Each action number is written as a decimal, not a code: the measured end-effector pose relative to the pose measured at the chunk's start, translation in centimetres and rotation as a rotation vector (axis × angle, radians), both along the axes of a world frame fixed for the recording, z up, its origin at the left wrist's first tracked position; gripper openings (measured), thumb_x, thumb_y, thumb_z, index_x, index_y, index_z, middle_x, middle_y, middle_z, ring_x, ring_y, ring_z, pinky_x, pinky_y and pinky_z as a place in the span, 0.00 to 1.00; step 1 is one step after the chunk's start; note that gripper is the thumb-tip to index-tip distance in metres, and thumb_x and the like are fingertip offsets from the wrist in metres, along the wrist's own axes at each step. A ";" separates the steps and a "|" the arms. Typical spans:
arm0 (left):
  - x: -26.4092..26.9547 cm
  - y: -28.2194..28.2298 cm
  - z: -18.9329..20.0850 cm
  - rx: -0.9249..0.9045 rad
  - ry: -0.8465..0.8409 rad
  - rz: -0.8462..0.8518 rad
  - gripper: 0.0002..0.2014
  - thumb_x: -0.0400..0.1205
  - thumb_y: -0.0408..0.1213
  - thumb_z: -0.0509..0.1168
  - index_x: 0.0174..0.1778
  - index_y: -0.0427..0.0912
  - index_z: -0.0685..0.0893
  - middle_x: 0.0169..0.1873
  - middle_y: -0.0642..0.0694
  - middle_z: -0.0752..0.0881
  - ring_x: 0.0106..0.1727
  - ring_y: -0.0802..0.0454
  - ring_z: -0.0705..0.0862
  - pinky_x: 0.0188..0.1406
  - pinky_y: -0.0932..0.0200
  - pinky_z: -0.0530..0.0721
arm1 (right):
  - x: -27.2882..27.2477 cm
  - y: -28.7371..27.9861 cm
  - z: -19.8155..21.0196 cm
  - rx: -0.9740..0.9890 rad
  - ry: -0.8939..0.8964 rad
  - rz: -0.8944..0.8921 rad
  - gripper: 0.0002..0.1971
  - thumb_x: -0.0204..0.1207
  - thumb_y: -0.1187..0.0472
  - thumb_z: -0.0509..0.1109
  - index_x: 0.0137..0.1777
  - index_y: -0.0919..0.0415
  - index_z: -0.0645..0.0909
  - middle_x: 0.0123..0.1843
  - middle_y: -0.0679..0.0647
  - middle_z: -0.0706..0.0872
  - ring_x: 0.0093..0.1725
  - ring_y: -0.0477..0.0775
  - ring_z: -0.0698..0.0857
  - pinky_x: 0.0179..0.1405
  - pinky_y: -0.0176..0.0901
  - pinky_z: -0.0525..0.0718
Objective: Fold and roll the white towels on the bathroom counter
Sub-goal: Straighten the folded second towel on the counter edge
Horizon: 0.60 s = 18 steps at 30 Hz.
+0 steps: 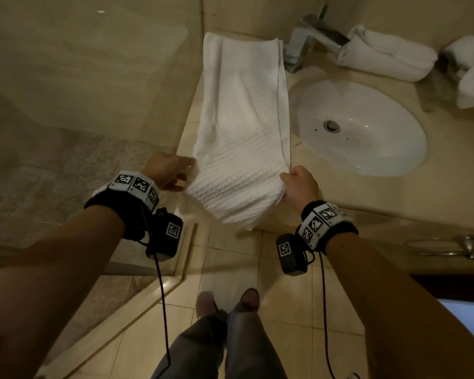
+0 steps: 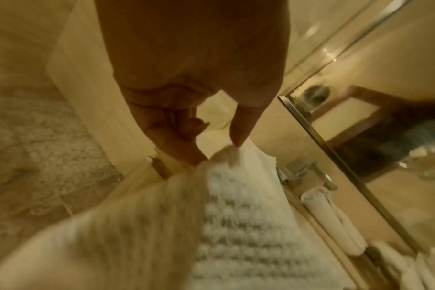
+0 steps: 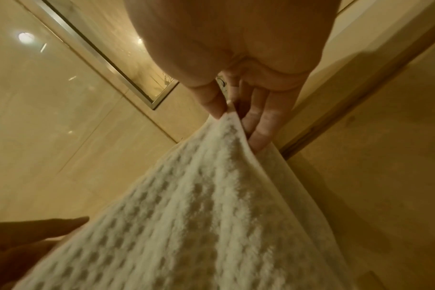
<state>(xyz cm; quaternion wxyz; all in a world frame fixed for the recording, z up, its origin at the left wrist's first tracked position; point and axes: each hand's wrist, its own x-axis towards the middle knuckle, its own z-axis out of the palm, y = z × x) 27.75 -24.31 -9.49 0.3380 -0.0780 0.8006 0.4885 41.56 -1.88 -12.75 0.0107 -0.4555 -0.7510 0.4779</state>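
While the waffle-weave towel (image 1: 244,127) is lying lengthwise on the counter (image 1: 422,192) just left of the sink (image 1: 367,149), its near end is hanging over the front edge — so, as I judge it, both corners should be lifted level and kept taut, so the fold is landing square before rolling. Two rolled towels (image 1: 389,56) are already sitting behind the faucet (image 1: 307,42). The right hand (image 1: 298,184) is pinching the near right corner, thumb and fingers (image 3: 263,125) clamped on the fabric. The left hand (image 1: 167,170) is pinching the near left corner between thumb and fingers (image 2: 181,149), though blur is hiding the contact.
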 end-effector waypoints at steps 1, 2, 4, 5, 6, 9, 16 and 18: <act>0.0 -0.2 -0.2 -0.046 0.007 -0.063 0.11 0.78 0.42 0.72 0.35 0.38 0.84 0.30 0.45 0.85 0.27 0.55 0.83 0.37 0.56 0.86 | 0.1 0.0 0.0 0.002 -0.011 0.031 0.07 0.77 0.55 0.65 0.43 0.57 0.74 0.48 0.58 0.82 0.52 0.65 0.83 0.53 0.63 0.86; -0.1 -0.4 -0.6 -0.081 0.022 -0.123 0.10 0.77 0.41 0.73 0.37 0.39 0.84 0.34 0.45 0.85 0.34 0.53 0.84 0.41 0.54 0.86 | 0.2 0.0 0.0 0.002 -0.009 0.057 0.07 0.77 0.54 0.65 0.42 0.56 0.73 0.48 0.58 0.82 0.51 0.65 0.84 0.53 0.63 0.86; 0.2 -0.2 -0.6 -0.089 0.034 -0.175 0.07 0.77 0.36 0.73 0.36 0.39 0.83 0.35 0.44 0.83 0.38 0.50 0.82 0.44 0.54 0.85 | 0.2 0.0 -0.2 -0.006 -0.014 0.078 0.09 0.77 0.54 0.66 0.38 0.52 0.71 0.47 0.58 0.83 0.51 0.65 0.85 0.52 0.64 0.86; 0.3 0.1 -0.7 -0.057 0.042 -0.147 0.08 0.77 0.32 0.71 0.33 0.39 0.81 0.33 0.43 0.82 0.36 0.50 0.81 0.42 0.54 0.84 | 0.3 0.0 -0.2 -0.009 -0.022 0.078 0.10 0.78 0.54 0.66 0.37 0.51 0.71 0.46 0.58 0.83 0.51 0.66 0.85 0.53 0.64 0.86; 0.5 0.4 -0.6 0.003 0.046 -0.076 0.09 0.76 0.30 0.68 0.30 0.39 0.79 0.30 0.43 0.79 0.33 0.49 0.78 0.38 0.55 0.82 | 0.3 0.2 -0.5 -0.004 -0.027 0.076 0.10 0.78 0.54 0.66 0.36 0.51 0.71 0.46 0.59 0.83 0.52 0.66 0.85 0.54 0.64 0.85; 0.9 1.1 0.2 0.186 -0.041 0.145 0.09 0.71 0.37 0.64 0.27 0.41 0.72 0.23 0.46 0.70 0.25 0.49 0.69 0.28 0.57 0.67 | 0.1 0.4 -0.6 -0.006 -0.037 0.082 0.09 0.78 0.52 0.66 0.40 0.54 0.73 0.49 0.59 0.85 0.52 0.65 0.84 0.55 0.64 0.85; -0.5 0.6 0.5 -0.027 0.065 -0.049 0.08 0.75 0.37 0.73 0.35 0.41 0.81 0.32 0.43 0.80 0.33 0.49 0.80 0.33 0.57 0.82 | 0.0 0.4 -0.6 0.003 -0.061 0.084 0.11 0.78 0.55 0.65 0.52 0.64 0.78 0.53 0.60 0.85 0.53 0.65 0.84 0.56 0.63 0.85; -0.4 0.5 0.3 -0.174 0.285 -0.092 0.06 0.76 0.34 0.72 0.37 0.38 0.83 0.36 0.38 0.84 0.38 0.44 0.85 0.40 0.51 0.88 | -0.1 0.3 -0.3 0.024 -0.074 0.093 0.09 0.79 0.55 0.66 0.50 0.62 0.78 0.54 0.60 0.85 0.54 0.64 0.84 0.57 0.61 0.85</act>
